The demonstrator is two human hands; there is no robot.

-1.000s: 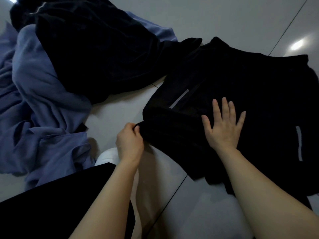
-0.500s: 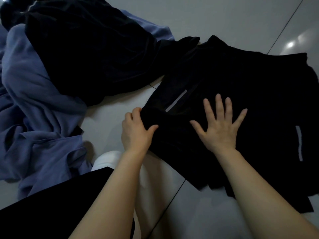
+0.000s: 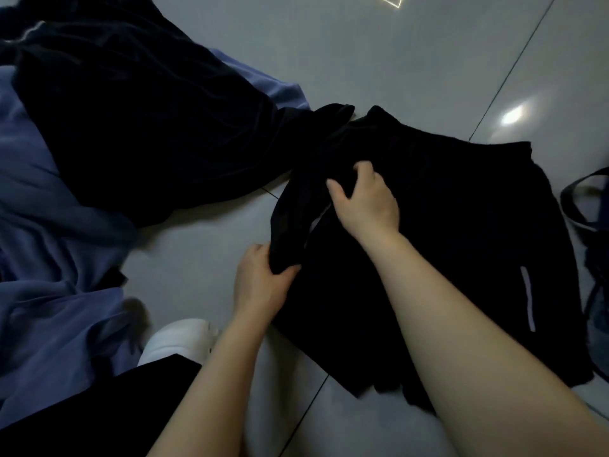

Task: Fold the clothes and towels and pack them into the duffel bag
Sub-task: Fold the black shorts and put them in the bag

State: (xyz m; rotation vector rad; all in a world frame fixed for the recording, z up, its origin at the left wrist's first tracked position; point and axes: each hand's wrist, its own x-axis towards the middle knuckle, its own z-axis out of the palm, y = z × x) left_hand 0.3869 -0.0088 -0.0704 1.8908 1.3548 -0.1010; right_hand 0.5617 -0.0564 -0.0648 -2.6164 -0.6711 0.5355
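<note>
The black shorts (image 3: pixel 461 242) lie spread on the tiled floor (image 3: pixel 412 61), right of centre. The left hand (image 3: pixel 260 288) pinches their near-left edge and the right hand (image 3: pixel 362 199) curls round a fold farther in, apparently lifting that side so it can be folded over the middle. At the far right edge shows part of what seems to be the duffel bag (image 3: pixel 596 265); its contents are hidden. Left lie a dark garment (image 3: pixel 131 127) over blue cloth (image 3: pixel 49 258)
</note>
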